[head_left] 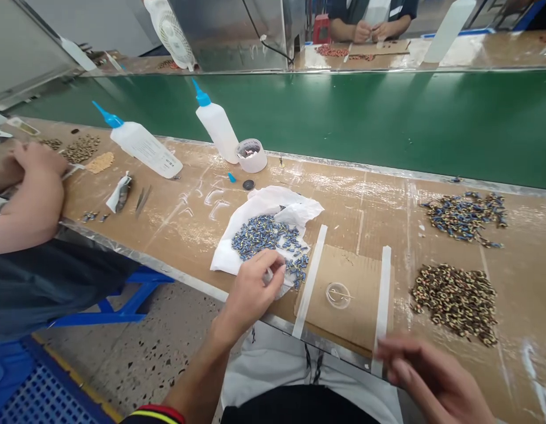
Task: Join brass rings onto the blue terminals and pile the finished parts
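Note:
My left hand (pixel 254 284) is at the near edge of a crumpled white sheet (pixel 295 203), thumb and forefinger curled together; what they hold, if anything, I cannot make out. Beside these fingers lies a heap of small blue-and-yellow parts (pixel 260 234), spread over the sheet. Low on the right, my right hand (pixel 432 377) is blurred, its thumb and forefinger apart and nothing visible between them. Between my hands, a cardboard pad (pixel 365 268) is flanked by white tape strips. On it rests a small clear round dish (pixel 338 295) with a thin stick across its rim.
To the right lie a pile of blue-and-gold parts (pixel 465 217) and a pile of dark-and-yellow ones (pixel 455 301). Two white bottles (pixel 145 148) with blue nozzles and a tape roll (pixel 252 156) stand farther back, before a green belt (pixel 343 118). A co-worker's arm (pixel 32 194) rests at left.

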`<state>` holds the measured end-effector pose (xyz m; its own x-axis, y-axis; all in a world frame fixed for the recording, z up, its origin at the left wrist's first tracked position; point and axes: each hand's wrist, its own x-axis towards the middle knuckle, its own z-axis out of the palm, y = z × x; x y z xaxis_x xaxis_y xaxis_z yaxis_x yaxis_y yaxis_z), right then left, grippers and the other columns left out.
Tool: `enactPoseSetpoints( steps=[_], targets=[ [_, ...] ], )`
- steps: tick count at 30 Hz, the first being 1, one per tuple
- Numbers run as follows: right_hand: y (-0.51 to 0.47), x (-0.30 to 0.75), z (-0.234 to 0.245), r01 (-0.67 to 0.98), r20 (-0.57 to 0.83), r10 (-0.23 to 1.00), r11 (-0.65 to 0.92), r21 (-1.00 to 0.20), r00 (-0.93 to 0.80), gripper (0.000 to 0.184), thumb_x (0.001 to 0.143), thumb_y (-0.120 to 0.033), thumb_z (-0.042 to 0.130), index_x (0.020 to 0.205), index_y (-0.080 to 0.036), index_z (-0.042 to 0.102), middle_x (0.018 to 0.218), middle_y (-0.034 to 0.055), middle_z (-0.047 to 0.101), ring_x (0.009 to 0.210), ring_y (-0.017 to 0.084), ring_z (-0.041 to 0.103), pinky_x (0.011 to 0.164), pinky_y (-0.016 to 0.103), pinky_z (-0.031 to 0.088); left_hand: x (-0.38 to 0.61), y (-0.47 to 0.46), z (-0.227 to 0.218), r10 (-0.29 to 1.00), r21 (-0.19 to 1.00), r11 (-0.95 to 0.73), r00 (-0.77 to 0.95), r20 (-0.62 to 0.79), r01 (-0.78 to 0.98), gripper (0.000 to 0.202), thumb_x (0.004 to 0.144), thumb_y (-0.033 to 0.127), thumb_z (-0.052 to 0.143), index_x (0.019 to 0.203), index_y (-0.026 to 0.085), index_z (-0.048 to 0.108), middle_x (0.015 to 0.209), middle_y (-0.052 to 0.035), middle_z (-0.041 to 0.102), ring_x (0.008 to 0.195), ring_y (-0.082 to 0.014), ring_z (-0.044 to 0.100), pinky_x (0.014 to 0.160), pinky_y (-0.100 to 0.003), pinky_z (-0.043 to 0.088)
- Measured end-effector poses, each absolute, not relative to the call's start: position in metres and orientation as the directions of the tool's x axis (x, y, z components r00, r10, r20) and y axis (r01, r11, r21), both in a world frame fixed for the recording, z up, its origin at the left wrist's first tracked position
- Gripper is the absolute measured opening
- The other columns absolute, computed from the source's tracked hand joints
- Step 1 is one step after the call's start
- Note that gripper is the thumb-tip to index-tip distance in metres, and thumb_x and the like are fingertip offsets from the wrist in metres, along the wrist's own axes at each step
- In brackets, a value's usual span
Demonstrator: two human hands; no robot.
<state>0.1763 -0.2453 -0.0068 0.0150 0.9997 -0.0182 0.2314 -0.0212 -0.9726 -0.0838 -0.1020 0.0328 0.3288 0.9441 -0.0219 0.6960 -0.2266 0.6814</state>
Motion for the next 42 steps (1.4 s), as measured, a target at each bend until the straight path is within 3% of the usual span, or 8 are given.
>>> enactPoseSetpoints(
  steps=[5, 10, 21, 26, 30, 34, 38, 42],
  targets=[
    [-0.200, 0.161, -0.020, 0.330, 0.003, 0.988, -0.049, -0.943, 0.154, 0.032, 0.088, -0.029, 0.066, 0.118, -0.021, 0.062, 0.091, 0.0062, 0.072, 0.076, 0.018, 0.069, 0.066, 0.027, 0.058, -0.062, -0.120, 0.022, 0.894, 0.866, -0.204, 0.448, -0.025, 0.456, 0.013, 0.094, 0.022, 0.052, 0.094, 0.018, 0.064, 0.085, -0.0021, 0.064, 0.080, -0.0137, 0.057, 0.075, -0.025, 0.044],
    [-0.191, 0.145, -0.025, 0.372, 0.082, 0.983, 0.014, -0.928, 0.167, 0.019, 0.088, -0.026, 0.066, 0.105, -0.020, 0.069, 0.090, 0.0064, 0.070, 0.076, 0.018, 0.067, 0.067, 0.028, 0.056, -0.052, -0.133, 0.000, 0.909, 0.933, -0.158, 0.417, 0.010, 0.322, 0.014, 0.092, 0.024, 0.057, 0.096, 0.017, 0.068, 0.081, -0.0030, 0.067, 0.072, -0.0129, 0.059, 0.067, -0.024, 0.045],
    [-0.171, 0.141, -0.010, 0.513, 0.170, 0.984, 0.117, -0.850, 0.058, 0.012, 0.091, -0.022, 0.061, 0.095, -0.025, 0.072, 0.109, 0.0076, 0.063, 0.103, 0.021, 0.062, 0.080, 0.034, 0.052, -0.058, -0.132, -0.006, 0.886, 0.942, -0.191, 0.462, 0.044, 0.276, 0.013, 0.092, 0.020, 0.057, 0.098, 0.016, 0.068, 0.087, -0.0046, 0.070, 0.077, -0.0136, 0.061, 0.070, -0.024, 0.047],
    [-0.168, 0.142, -0.008, 0.658, 0.330, 0.943, 0.226, -0.718, 0.036, 0.015, 0.090, -0.017, 0.061, 0.096, -0.025, 0.072, 0.108, 0.0071, 0.064, 0.100, 0.023, 0.061, 0.084, 0.039, 0.048, -0.060, -0.128, -0.006, 0.858, 0.926, -0.233, 0.512, 0.051, 0.298, 0.015, 0.092, 0.020, 0.055, 0.099, 0.016, 0.068, 0.086, -0.0053, 0.070, 0.076, -0.0140, 0.061, 0.070, -0.025, 0.047],
    [-0.172, 0.149, -0.005, 0.699, 0.340, 0.940, 0.227, -0.678, 0.024, 0.015, 0.090, -0.017, 0.059, 0.093, -0.025, 0.071, 0.104, 0.0065, 0.064, 0.096, 0.022, 0.060, 0.084, 0.039, 0.046, -0.059, -0.129, -0.006, 0.858, 0.927, -0.237, 0.510, 0.059, 0.292, 0.015, 0.091, 0.018, 0.055, 0.098, 0.015, 0.068, 0.083, -0.0056, 0.069, 0.071, -0.0132, 0.059, 0.065, -0.024, 0.046],
    [-0.177, 0.150, -0.007, 0.589, 0.263, 0.964, 0.188, -0.786, 0.043, 0.012, 0.090, -0.020, 0.061, 0.089, -0.025, 0.072, 0.103, 0.0058, 0.064, 0.095, 0.021, 0.061, 0.080, 0.036, 0.047, -0.058, -0.132, -0.007, 0.836, 0.936, -0.267, 0.539, 0.105, 0.231, 0.015, 0.090, 0.019, 0.057, 0.097, 0.014, 0.069, 0.083, -0.0061, 0.071, 0.071, -0.0134, 0.061, 0.067, -0.024, 0.047],
    [-0.186, 0.139, -0.012, 0.313, 0.199, 0.928, 0.096, -0.945, 0.316, 0.007, 0.087, -0.019, 0.065, 0.086, -0.023, 0.071, 0.091, 0.0045, 0.068, 0.089, 0.020, 0.065, 0.076, 0.033, 0.051, -0.056, -0.134, -0.009, 0.765, 0.905, -0.357, 0.628, 0.142, 0.230, 0.015, 0.090, 0.017, 0.056, 0.096, 0.015, 0.069, 0.084, -0.0051, 0.073, 0.073, -0.0141, 0.064, 0.072, -0.027, 0.047],
    [-0.195, 0.125, -0.017, 0.170, 0.120, 0.840, 0.033, -0.985, 0.528, 0.005, 0.086, -0.020, 0.067, 0.085, -0.019, 0.072, 0.081, 0.0040, 0.070, 0.076, 0.018, 0.066, 0.067, 0.030, 0.054, -0.054, -0.134, -0.011, 0.725, 0.847, -0.443, 0.673, 0.145, 0.294, 0.016, 0.090, 0.017, 0.053, 0.096, 0.015, 0.068, 0.085, -0.0053, 0.073, 0.076, -0.0152, 0.067, 0.072, -0.028, 0.045]
  ],
)
